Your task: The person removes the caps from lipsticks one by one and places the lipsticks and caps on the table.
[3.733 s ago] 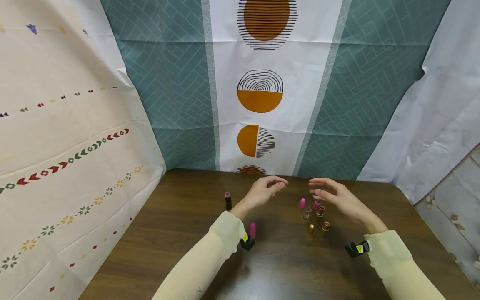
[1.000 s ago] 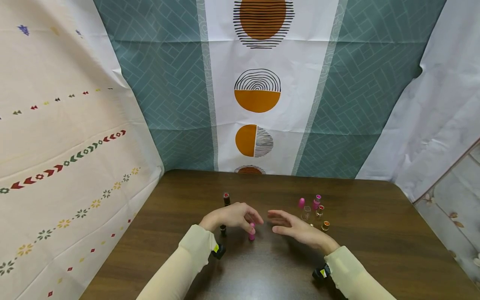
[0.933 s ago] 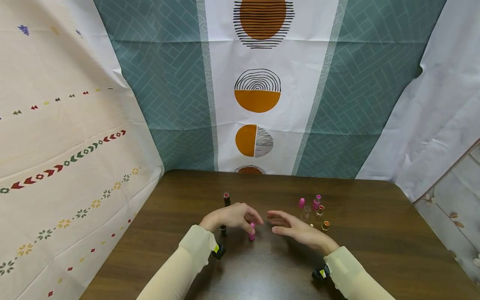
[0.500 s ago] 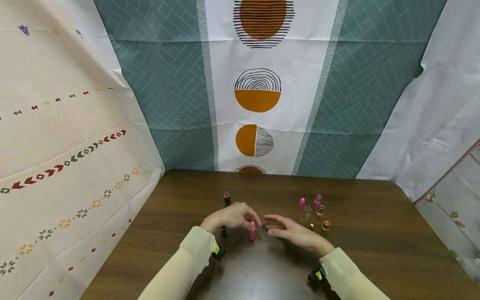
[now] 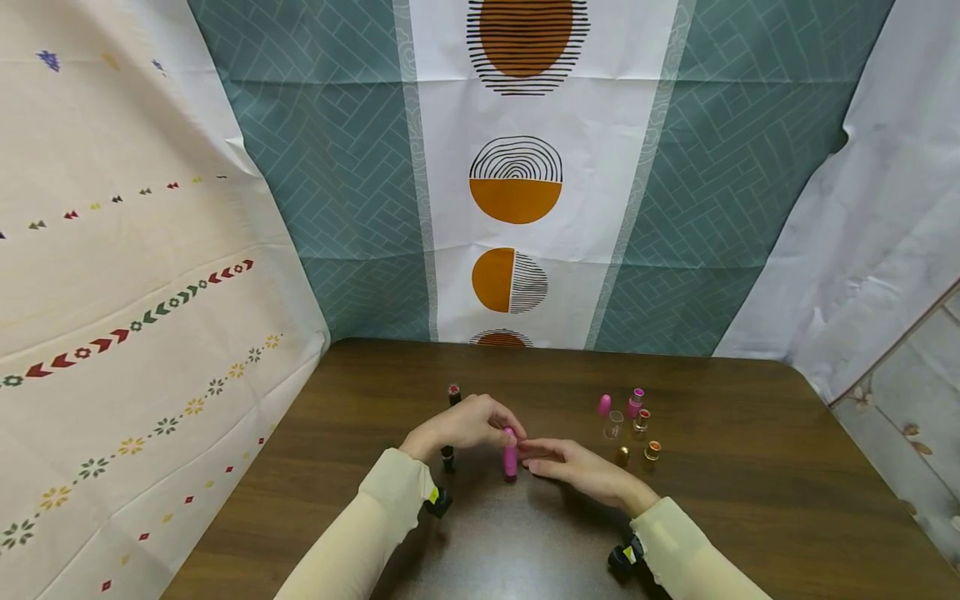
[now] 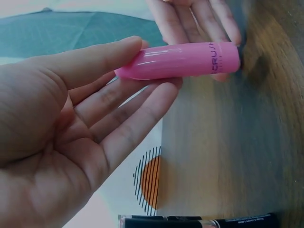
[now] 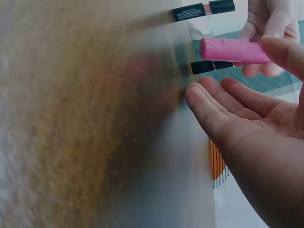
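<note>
Pinching the pink tube (image 6: pixel 185 61) near its top between thumb and fingers, the left hand (image 5: pixel 468 425) holds it roughly upright over the middle of the table (image 5: pixel 787 500); whether its base touches the wood cannot be told. The right hand (image 5: pixel 577 469) lies just beside it, fingers extended and curled round nothing; contact is unclear.

Beyond, left of centre, stand a nearer black tube (image 5: pixel 447 458) and a farther black tube (image 5: pixel 454 394). Toward the far right corner are a gold cap (image 5: pixel 622 456), a front gold lipstick (image 5: pixel 652 452), a clear cap (image 5: pixel 614 426), a rear gold lipstick (image 5: pixel 641 421), a pink cap (image 5: pixel 604 406) and a pink lipstick (image 5: pixel 636 403) nearest the far edge.

Judging by this layout, three lipsticks are already uncapped, their caps set beside them; the pink tube and both black ones look not yet uncapped.

Only the left wrist view makes lettering legible on the pink tube, reading "CRUSH". The right wrist view shows a pinkish band on the upper black tube; only the head view shows the uncapped group.
</note>
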`<state>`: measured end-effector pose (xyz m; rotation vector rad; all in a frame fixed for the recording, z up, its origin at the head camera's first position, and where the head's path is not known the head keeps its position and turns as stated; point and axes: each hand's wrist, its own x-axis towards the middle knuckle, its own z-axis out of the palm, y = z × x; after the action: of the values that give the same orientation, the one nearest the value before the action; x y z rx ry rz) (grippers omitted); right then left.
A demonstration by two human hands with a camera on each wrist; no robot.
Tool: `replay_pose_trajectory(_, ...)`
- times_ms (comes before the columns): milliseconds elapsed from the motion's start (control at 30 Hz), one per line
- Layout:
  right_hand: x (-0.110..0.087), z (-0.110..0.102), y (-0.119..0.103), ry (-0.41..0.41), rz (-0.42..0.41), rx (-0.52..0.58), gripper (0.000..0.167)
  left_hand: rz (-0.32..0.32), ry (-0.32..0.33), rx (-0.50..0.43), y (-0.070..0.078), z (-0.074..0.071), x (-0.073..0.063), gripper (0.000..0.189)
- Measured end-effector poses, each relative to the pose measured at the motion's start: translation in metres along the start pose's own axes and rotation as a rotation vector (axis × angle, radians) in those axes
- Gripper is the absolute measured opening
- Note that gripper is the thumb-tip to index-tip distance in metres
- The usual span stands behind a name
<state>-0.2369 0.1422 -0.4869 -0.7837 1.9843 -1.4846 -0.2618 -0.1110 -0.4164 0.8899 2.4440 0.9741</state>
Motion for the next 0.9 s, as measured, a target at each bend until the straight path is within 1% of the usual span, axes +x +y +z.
replay_pose_trajectory(167, 0.003, 0.002, 0.002, 0.010, 0.010, 0.017, 0.053, -0.004, 0.035, 0.003, 0.003, -0.002, 0.005, 0.016)
replay_pose_trajectory(333, 0.007, 0.005, 0.001, 0.015, -0.036, 0.146, 0.053, -0.002, 0.080, -0.023, 0.006, -0.003, 0.010, 0.015)
replay_pose_trajectory(400, 0.009, 0.005, -0.001, 0.018, -0.059, 0.213, 0.052, -0.006, 0.099, -0.055, 0.008, -0.002, 0.011, 0.016)
replay_pose_trajectory(500, 0.010, 0.006, -0.003, 0.045, -0.077, 0.265, 0.051, -0.008, 0.123, -0.103, 0.010, -0.002, 0.011, 0.019)
replay_pose_trajectory(567, 0.011, 0.006, -0.003, 0.064, -0.089, 0.289, 0.049, -0.007, 0.137, -0.128, 0.011, -0.001, 0.012, 0.020)
replay_pose_trajectory(800, 0.011, 0.004, -0.004, 0.115, -0.121, 0.321, 0.043, 0.015, 0.221, -0.129, 0.012, 0.006, 0.016, 0.021)
replay_pose_trajectory(900, 0.011, 0.004, -0.005, 0.139, -0.125, 0.331, 0.042, 0.010, 0.250, -0.194, 0.012, 0.010, 0.018, 0.021)
